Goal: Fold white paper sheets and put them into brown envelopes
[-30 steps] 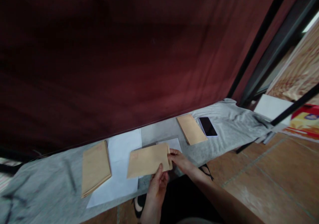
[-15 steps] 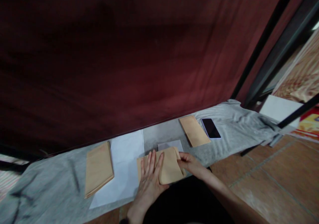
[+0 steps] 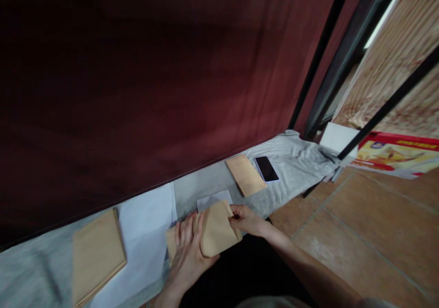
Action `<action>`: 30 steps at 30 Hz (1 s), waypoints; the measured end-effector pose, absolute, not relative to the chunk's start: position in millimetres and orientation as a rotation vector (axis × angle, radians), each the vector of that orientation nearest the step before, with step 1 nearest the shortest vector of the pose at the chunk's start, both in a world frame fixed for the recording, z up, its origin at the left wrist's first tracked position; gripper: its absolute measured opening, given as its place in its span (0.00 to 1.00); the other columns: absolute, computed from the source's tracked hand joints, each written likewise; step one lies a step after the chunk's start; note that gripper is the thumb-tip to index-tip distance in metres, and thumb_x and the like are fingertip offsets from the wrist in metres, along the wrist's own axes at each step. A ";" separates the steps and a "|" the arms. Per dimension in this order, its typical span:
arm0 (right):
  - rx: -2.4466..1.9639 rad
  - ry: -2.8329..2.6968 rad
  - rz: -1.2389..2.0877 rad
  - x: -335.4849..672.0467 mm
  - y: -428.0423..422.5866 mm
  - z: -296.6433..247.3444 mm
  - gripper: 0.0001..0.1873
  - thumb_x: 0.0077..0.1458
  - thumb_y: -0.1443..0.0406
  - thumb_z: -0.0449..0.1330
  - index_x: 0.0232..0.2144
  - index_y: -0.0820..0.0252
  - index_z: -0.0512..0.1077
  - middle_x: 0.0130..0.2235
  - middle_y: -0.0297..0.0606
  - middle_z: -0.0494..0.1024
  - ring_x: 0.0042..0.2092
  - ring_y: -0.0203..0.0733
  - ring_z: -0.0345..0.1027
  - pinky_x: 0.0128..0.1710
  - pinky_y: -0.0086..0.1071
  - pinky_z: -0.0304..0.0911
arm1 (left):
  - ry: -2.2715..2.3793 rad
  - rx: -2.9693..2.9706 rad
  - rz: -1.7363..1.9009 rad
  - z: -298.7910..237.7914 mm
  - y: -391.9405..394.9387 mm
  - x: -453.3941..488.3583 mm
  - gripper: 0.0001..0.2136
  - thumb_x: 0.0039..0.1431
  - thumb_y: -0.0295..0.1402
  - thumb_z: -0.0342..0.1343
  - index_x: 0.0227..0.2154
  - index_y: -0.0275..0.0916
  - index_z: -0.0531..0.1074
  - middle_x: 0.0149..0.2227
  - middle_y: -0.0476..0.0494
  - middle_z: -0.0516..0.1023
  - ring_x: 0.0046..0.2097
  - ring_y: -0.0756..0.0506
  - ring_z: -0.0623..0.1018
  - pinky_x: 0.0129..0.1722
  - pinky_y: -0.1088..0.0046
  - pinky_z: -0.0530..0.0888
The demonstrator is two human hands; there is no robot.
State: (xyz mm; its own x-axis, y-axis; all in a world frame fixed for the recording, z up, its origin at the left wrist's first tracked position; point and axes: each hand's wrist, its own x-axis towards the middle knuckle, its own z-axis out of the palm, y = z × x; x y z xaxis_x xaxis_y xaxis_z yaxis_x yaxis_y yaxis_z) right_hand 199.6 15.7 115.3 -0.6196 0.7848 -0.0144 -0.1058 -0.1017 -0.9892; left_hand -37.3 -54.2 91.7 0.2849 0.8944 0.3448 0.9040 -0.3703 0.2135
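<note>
Envelopes (image 3: 98, 257) are lying stacked at the lower left of the frame, brown and slightly askew, overlapping the edge of a white sheet (image 3: 147, 225) that's spreading out just to their right. Now to the lower centre, and here's the action! The left hand (image 3: 190, 248) is resting palm down, fingers spread, across the left part of a brown envelope (image 3: 219, 230), the thumb sitting along its lower edge. That envelope is running roughly left to right, its long axis bridging the two hands, its right part bulging up beside the left fingers. Neither hand is standing nearer: both are touching it. Over at the right end, the right hand (image 3: 248, 221) is meeting the opening, the envelope lying leftward of its fingers; the tips are hiding at the mouth, so whether they're pinching, I can't tell. Just behind, a small pale sheet (image 3: 216, 199) is peeking out. Further right, another brown envelope (image 3: 245, 175) is lying flat on the cloth-covered desk (image 3: 197, 180), with a dark-screened phone (image 3: 267, 169) lying just beside it.
</note>
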 end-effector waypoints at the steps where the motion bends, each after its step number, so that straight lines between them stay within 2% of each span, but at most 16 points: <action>1: -0.826 -1.531 1.759 199.6 16.5 109.3 0.12 0.51 0.57 0.66 0.35 0.57 0.76 0.32 0.30 0.77 0.35 0.40 0.72 0.41 0.34 0.67 | -1.716 -2.479 -0.639 91.6 -53.5 -37.4 0.53 0.47 0.43 0.65 0.71 0.42 0.39 0.68 0.31 0.58 0.68 0.30 0.59 0.67 0.42 0.53; 6: -1.202 -1.488 1.550 202.9 22.3 80.6 0.07 0.53 0.62 0.61 0.33 0.59 0.72 0.27 0.31 0.74 0.27 0.38 0.67 0.27 0.29 0.62 | -1.671 -2.419 -0.606 90.9 -51.0 -34.5 0.48 0.52 0.43 0.61 0.71 0.40 0.42 0.62 0.30 0.66 0.64 0.31 0.65 0.65 0.42 0.55; 8: -1.238 -1.523 1.388 206.5 21.9 80.1 0.07 0.53 0.64 0.61 0.36 0.59 0.72 0.30 0.33 0.75 0.30 0.40 0.68 0.30 0.31 0.64 | -1.686 -2.401 -0.594 87.4 -50.2 -31.1 0.48 0.52 0.41 0.61 0.71 0.41 0.41 0.61 0.31 0.67 0.63 0.32 0.67 0.64 0.44 0.58; 10: -1.257 -1.566 1.150 210.9 18.7 85.9 0.10 0.54 0.65 0.61 0.40 0.58 0.73 0.37 0.37 0.76 0.37 0.43 0.71 0.40 0.35 0.67 | -1.691 -2.389 -0.557 82.3 -49.2 -26.9 0.48 0.51 0.39 0.61 0.71 0.41 0.41 0.61 0.32 0.67 0.62 0.32 0.67 0.64 0.45 0.59; 12: -1.236 -1.590 0.975 214.9 14.0 93.8 0.11 0.57 0.65 0.58 0.43 0.56 0.74 0.44 0.40 0.76 0.45 0.45 0.70 0.49 0.39 0.65 | -1.688 -2.373 -0.525 77.0 -48.2 -23.2 0.48 0.51 0.38 0.62 0.71 0.41 0.42 0.61 0.31 0.67 0.62 0.32 0.67 0.64 0.45 0.59; 13: -1.216 -1.587 0.977 216.6 11.7 97.2 0.11 0.59 0.64 0.57 0.43 0.56 0.75 0.44 0.41 0.76 0.46 0.45 0.70 0.50 0.40 0.64 | -1.689 -2.366 -0.519 74.7 -47.9 -21.7 0.48 0.50 0.38 0.62 0.71 0.40 0.43 0.61 0.31 0.67 0.62 0.31 0.67 0.64 0.44 0.58; 15: -1.175 -1.578 1.136 219.8 8.5 101.7 0.12 0.61 0.62 0.55 0.42 0.56 0.76 0.40 0.39 0.77 0.43 0.43 0.71 0.47 0.38 0.66 | -1.677 -2.372 -0.519 71.2 -48.0 -19.9 0.48 0.50 0.38 0.62 0.71 0.39 0.43 0.62 0.30 0.67 0.62 0.31 0.67 0.65 0.44 0.57; 17: -1.114 -1.523 1.515 224.0 7.7 103.9 0.12 0.60 0.60 0.57 0.42 0.57 0.77 0.37 0.37 0.78 0.38 0.40 0.71 0.42 0.36 0.67 | -1.648 -2.399 -0.533 69.5 -49.5 -19.3 0.47 0.51 0.39 0.62 0.71 0.40 0.44 0.62 0.31 0.67 0.63 0.31 0.67 0.66 0.44 0.56; 20: -0.924 -1.273 2.015 233.8 10.6 106.4 0.19 0.54 0.58 0.65 0.47 0.59 0.76 0.42 0.40 0.79 0.41 0.41 0.73 0.44 0.36 0.68 | -1.646 -2.439 -0.541 69.4 -54.4 -19.7 0.46 0.52 0.38 0.61 0.70 0.41 0.44 0.63 0.32 0.67 0.64 0.32 0.66 0.67 0.45 0.55; 22: -0.837 -1.054 2.054 240.7 13.7 107.4 0.22 0.51 0.58 0.68 0.47 0.60 0.76 0.45 0.43 0.80 0.44 0.44 0.75 0.49 0.38 0.67 | -1.708 -2.442 -0.536 70.3 -58.2 -19.8 0.47 0.51 0.37 0.62 0.71 0.41 0.43 0.63 0.32 0.66 0.64 0.32 0.66 0.66 0.44 0.55; 24: -0.825 -0.992 2.006 245.1 15.9 106.2 0.18 0.52 0.57 0.68 0.43 0.60 0.76 0.45 0.44 0.80 0.46 0.45 0.76 0.52 0.39 0.67 | -1.786 -2.436 -0.539 71.2 -61.2 -18.8 0.48 0.51 0.37 0.62 0.71 0.41 0.40 0.65 0.31 0.64 0.65 0.31 0.64 0.66 0.43 0.55; 27: -0.876 -1.259 2.084 245.5 15.8 100.1 0.15 0.54 0.57 0.66 0.40 0.60 0.78 0.41 0.42 0.81 0.43 0.46 0.76 0.49 0.40 0.68 | -1.825 -2.467 -0.540 73.8 -63.6 -13.4 0.48 0.51 0.37 0.63 0.71 0.44 0.41 0.66 0.33 0.61 0.67 0.31 0.62 0.67 0.41 0.53; 30: -0.912 -1.709 1.959 243.2 14.1 94.3 0.10 0.53 0.63 0.61 0.37 0.57 0.80 0.39 0.39 0.82 0.43 0.48 0.75 0.49 0.42 0.68 | -1.795 -2.561 -0.502 79.1 -66.1 -3.2 0.47 0.50 0.32 0.63 0.71 0.47 0.44 0.66 0.35 0.61 0.68 0.32 0.60 0.68 0.40 0.51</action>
